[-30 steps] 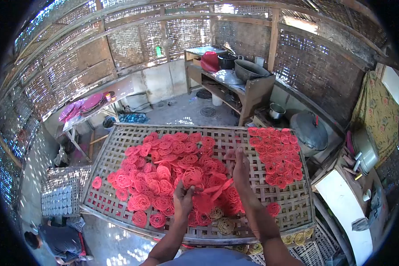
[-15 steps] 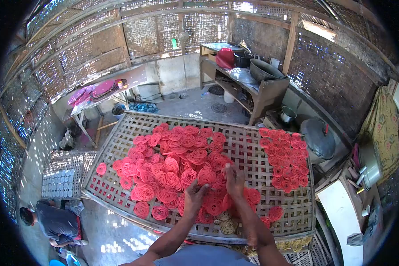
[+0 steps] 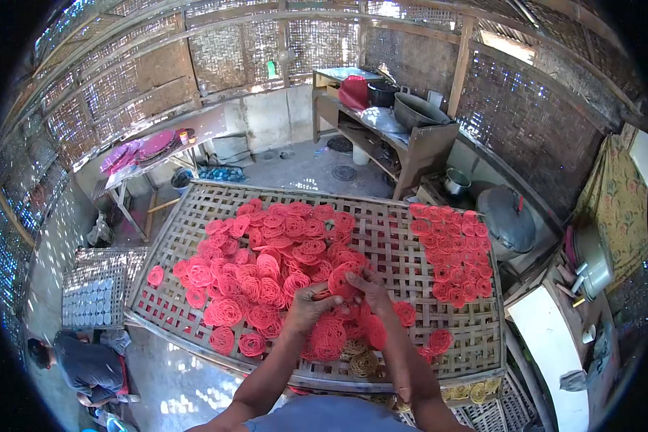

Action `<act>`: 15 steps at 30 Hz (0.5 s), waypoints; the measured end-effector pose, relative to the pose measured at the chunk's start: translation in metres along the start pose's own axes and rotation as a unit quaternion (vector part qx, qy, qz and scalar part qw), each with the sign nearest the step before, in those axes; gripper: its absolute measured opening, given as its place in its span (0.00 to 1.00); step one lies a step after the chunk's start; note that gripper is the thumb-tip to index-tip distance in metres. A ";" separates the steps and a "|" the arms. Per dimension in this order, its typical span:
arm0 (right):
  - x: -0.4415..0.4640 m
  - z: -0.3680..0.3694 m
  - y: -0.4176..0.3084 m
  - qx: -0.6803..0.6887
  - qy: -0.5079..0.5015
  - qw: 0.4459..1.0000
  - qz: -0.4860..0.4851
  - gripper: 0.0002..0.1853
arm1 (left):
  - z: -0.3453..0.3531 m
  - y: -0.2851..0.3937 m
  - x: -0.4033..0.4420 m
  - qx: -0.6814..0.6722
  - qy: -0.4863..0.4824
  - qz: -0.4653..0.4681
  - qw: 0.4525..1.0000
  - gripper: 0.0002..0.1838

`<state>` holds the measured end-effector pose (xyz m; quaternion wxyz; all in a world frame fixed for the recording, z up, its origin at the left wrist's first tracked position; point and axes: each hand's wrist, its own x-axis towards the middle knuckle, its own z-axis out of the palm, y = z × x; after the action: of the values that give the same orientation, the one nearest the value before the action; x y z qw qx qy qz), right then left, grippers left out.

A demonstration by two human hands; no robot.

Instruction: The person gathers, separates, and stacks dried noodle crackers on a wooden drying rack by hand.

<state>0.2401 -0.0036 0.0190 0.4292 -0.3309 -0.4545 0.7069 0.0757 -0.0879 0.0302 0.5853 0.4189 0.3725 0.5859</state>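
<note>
**A red disc (image 3: 345, 279) held over the rack (image 3: 394, 241)**

Left of the rack, a person (image 3: 86, 366) bends low over the floor. Beyond the rack's far left corner, a table (image 3: 167, 153) bears pink things and two small jars (image 3: 187, 137); any labels on these are too small to read, and no brand or writing is legible elsewhere.

At the rack's left end lies a lone disc (image 3: 155, 275). Across its left and middle spreads a loose red pile (image 3: 252, 266), heaped probably because it is unsorted stock within easy reach. The left hand (image 3: 307, 309), above the rack's front middle, has thumb and fingers closed on the disc's near edge; the right hand (image 3: 371, 288) grips its right side. Holding it by the edges likely spares the thin strands. The overlapping fingers may hide a second disc. Beneath, near the rack's front edge, sit pale discs (image 3: 364, 364).

On the rack's right end, red rows (image 3: 452, 255) lie close together, seemingly to save room; the open weave would let air through. Past that end stands a lidded pot (image 3: 506, 219).
</note>
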 end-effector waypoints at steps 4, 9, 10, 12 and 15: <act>-0.002 -0.015 -0.002 0.125 -0.055 0.990 -0.020 0.16 | -0.013 -0.003 -0.005 -0.049 -0.028 -0.028 0.998 0.19; -0.012 0.000 -0.027 -0.110 0.095 0.980 -0.136 0.16 | -0.016 -0.009 -0.003 -0.088 0.110 0.038 0.989 0.15; -0.005 0.003 -0.018 -0.195 0.126 0.945 -0.231 0.16 | -0.015 -0.006 -0.001 -0.097 0.140 0.051 0.984 0.15; -0.008 0.009 -0.011 -0.306 0.137 0.898 -0.286 0.17 | -0.012 0.001 0.004 -0.116 0.201 0.082 0.969 0.14; -0.034 0.028 -0.021 -0.350 0.065 0.919 -0.171 0.20 | -0.006 0.007 0.012 -0.126 0.239 0.135 0.953 0.14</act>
<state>0.2364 -0.0398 0.0510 0.4289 -0.4224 -0.6938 0.3954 0.0679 -0.0762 0.0352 0.4429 0.2354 0.3645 0.7846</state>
